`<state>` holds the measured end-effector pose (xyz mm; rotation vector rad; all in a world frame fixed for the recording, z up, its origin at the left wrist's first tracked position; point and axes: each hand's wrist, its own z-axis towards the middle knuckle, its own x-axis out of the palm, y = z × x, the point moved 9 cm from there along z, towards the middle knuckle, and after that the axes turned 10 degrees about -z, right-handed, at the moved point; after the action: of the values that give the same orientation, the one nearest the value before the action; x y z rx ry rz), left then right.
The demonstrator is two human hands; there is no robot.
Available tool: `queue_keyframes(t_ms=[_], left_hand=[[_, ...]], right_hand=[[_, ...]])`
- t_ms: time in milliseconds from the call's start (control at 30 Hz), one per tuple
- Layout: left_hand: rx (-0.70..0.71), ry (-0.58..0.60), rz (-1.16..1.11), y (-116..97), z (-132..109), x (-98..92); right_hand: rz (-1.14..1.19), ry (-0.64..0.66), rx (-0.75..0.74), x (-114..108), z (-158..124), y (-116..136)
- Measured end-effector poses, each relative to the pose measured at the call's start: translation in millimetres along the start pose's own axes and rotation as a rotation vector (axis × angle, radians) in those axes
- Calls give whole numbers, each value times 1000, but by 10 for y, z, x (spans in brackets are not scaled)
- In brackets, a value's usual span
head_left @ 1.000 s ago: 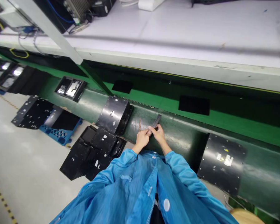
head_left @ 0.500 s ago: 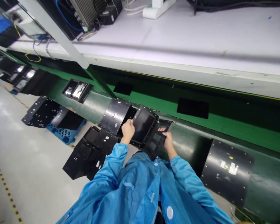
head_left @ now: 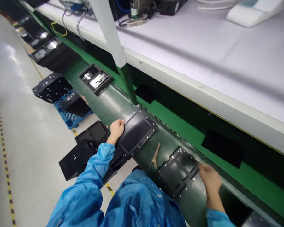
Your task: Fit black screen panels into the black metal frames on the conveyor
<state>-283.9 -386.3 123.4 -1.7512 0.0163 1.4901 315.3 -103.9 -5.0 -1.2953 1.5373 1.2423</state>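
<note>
My left hand (head_left: 117,130) is closed on the left edge of a flat black panel (head_left: 137,130) with a raised border and small pale dots along its rim. The panel lies over other black parts at the bench's near side. My right hand (head_left: 210,179), a little blurred, grips the right edge of a thin black frame (head_left: 178,171) with several rectangular openings. Through those openings the green surface shows. The frame is low over the green bench, apart from the panel; whether it touches the surface I cannot tell.
A black tray with shiny contents (head_left: 96,78) sits farther left on the green bench (head_left: 118,101). Black boxes (head_left: 78,157) and a blue pallet (head_left: 69,115) stand on the floor at left. A white shelf (head_left: 180,47) on a post (head_left: 118,53) overhangs the bench.
My hands have moved apart. The windowed frame went right with my right hand, away from the panel, which my left hand has shifted left over the black parts. The view has turned left.
</note>
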Motion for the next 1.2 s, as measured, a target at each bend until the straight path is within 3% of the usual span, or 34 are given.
queue_keyframes(t_ms=[67, 133, 200, 267, 333, 367, 467, 567, 667, 733, 800, 900, 1000, 1100, 1200], left_hand=[[51, -102, -28, 9, -65, -18], [81, -150, -73, 19, -193, 29], [68, -149, -90, 32, -346, 141], [53, -147, -49, 6, -482, 258], [61, -140, 16, -64, -564, 354], [69, -130, 41, -101, -581, 390], [87, -100, 67, -168, -572, 440], [72, -114, 63, -125, -559, 443], [63, -141, 37, -28, -584, 461], [73, -182, -32, -4, -605, 406], [103, -257, -142, -94, -634, 236], [231, -300, -280, -602, -728, -94], [472, -111, -268, -1491, -942, -158], [753, 235, -192, -2291, -1399, 202], [911, 607, -139, -2612, -2014, 760]], right_hand=[[72, 16, -221, -96, 460, 1118], [107, 41, -425, -77, 918, 2507], [72, 66, -639, 61, 1281, 3958], [33, 46, -777, 228, 1547, 5191], [22, 48, -809, 396, 1754, 6065], [36, 55, -803, 457, 1839, 6367], [65, 46, -696, 507, 2063, 6787], [25, 75, -639, 415, 2077, 6784], [-34, 129, -731, 145, 1755, 6535], [-61, 49, -712, -211, 1490, 6078], [-59, -109, -713, -647, 1157, 5415], [-80, -336, -918, -1199, 406, 4250], [-133, -462, -1143, -1563, -501, 3070], [-157, -542, -1243, -1826, -1369, 2111], [-136, -559, -1274, -1927, -2104, 1424]])
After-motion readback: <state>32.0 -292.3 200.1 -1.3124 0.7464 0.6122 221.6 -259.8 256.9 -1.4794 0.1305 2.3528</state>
